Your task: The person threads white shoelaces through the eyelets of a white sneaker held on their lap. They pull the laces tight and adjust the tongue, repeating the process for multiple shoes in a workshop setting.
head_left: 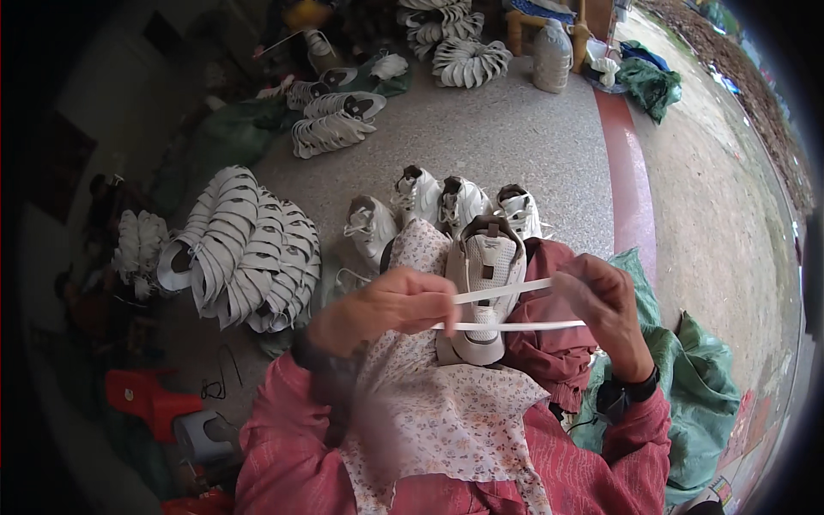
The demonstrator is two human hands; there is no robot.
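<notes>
A white flat shoelace (pixel 524 326) stretches in two strands between my hands, above a beige-white sneaker (pixel 485 266) resting in my lap. My left hand (pixel 388 302) is closed round the lace's left side. On the other side my right hand (pixel 603 300), slightly blurred, pinches the strands. The sneaker stands with its dark-lined opening pointing away from me, and the strands cross in front of its tongue. Under it lie a floral apron (pixel 446 403) and dark red trousers (pixel 554 313). Which eyelets the lace passes through, I cannot make out.
Several laced sneakers (pixel 463 202) stand on the speckled floor beyond my knees. Curved stacks of white shoe uppers (pixel 245 249) sit at left. A red plastic stool (pixel 150 399) is lower left, green sacking (pixel 687 386) at right, and a large plastic bottle (pixel 552 56) farther back.
</notes>
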